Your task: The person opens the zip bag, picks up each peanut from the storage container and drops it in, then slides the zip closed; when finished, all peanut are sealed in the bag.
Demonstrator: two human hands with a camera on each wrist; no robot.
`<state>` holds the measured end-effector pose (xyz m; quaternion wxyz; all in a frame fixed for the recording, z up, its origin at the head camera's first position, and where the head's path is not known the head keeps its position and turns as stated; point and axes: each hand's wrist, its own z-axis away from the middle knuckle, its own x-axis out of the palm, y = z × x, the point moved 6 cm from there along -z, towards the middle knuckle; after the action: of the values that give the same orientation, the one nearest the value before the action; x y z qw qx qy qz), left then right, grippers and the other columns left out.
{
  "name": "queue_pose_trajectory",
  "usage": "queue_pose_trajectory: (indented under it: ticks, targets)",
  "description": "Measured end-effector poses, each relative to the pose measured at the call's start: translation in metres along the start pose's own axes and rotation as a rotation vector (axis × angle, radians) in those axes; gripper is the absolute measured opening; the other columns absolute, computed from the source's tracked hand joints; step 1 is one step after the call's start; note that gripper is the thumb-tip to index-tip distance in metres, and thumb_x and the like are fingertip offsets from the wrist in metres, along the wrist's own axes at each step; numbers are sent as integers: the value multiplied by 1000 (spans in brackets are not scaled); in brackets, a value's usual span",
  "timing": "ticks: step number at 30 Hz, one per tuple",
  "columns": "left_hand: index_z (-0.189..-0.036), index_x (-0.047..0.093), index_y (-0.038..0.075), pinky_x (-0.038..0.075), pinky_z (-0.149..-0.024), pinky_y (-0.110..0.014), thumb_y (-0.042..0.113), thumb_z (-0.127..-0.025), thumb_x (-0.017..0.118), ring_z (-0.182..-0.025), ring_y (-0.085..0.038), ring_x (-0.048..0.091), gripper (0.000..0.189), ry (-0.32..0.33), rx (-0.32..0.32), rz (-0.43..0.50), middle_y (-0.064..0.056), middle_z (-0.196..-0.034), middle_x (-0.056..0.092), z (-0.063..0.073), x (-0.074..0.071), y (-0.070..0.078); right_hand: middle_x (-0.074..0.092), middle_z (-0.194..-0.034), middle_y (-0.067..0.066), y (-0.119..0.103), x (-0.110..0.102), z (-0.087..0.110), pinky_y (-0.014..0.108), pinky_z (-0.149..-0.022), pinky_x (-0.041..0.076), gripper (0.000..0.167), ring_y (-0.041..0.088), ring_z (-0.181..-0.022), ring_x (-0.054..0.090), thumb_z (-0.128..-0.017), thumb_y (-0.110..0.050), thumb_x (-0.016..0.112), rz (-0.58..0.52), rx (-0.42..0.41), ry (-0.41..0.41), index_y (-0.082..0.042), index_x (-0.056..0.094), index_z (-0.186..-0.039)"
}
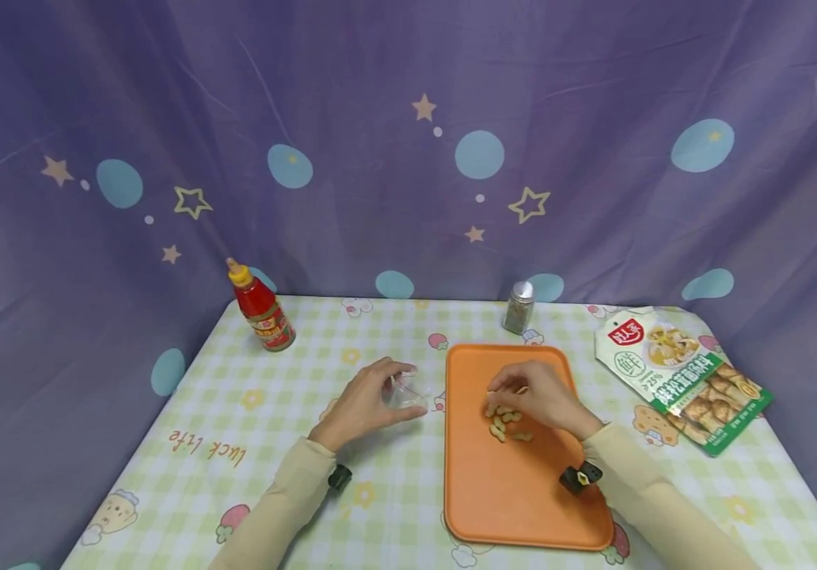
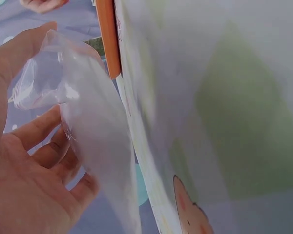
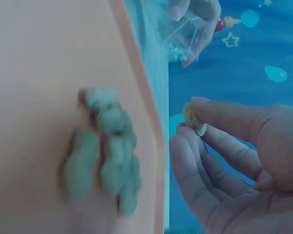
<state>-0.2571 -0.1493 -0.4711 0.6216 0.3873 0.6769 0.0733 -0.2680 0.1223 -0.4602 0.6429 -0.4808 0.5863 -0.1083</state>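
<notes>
My left hand holds a clear plastic zip bag by its mouth, thumb on one side and fingers on the other, so the mouth gapes. The bag hangs just left of the orange tray. Above the tray, the thumb and fingertips of my right hand pinch one unshelled peanut. Several more peanuts lie in a small pile on the tray beneath that hand, partly hidden by it in the head view.
A red sauce bottle with a yellow cap stands at the back left. Behind the tray is a spice shaker. A green and white food packet lies to the right on the checked tablecloth.
</notes>
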Motion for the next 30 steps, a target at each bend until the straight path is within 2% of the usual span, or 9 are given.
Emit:
queue_pose_trajectory:
  ticks: [6, 16, 23, 30]
  targets:
    - [-136, 69, 14, 48, -75, -24, 48, -76, 92, -84, -10, 54, 72, -12, -7, 7, 6, -101, 63, 3, 0, 3, 78, -95, -1, -12, 17, -15, 28, -77, 58, 7, 11, -84, 70, -96, -20, 77, -79, 6, -48, -14, 79, -99]
    - [-138, 67, 14, 47, -77, -25, 47, -77, 92, -86, -14, 56, 74, -31, 4, 0, 6, -101, 62, 5, 1, 8, 77, -98, -4, -34, 38, -37, 30, -86, 57, 14, 12, -90, 69, -96, -22, 76, -149, 6, -80, -13, 79, -106]
    - [-140, 66, 15, 46, -75, -24, 47, -78, 90, -86, -18, 57, 73, -45, 18, 11, 8, -101, 60, 4, 4, 10, 76, -95, 0, -42, 50, -47, 29, -81, 58, 11, 11, -84, 68, -95, -20, 78, -137, -30, -67, -14, 80, -104]
    - [-141, 65, 15, 46, -73, -23, 46, -78, 91, -86, -19, 57, 75, -54, 1, 19, 8, -102, 60, 5, 5, 10, 78, -95, 1, -50, 60, -52, 25, -80, 58, 9, 9, -83, 70, -94, -17, 78, -136, -48, -71, -14, 80, -103]
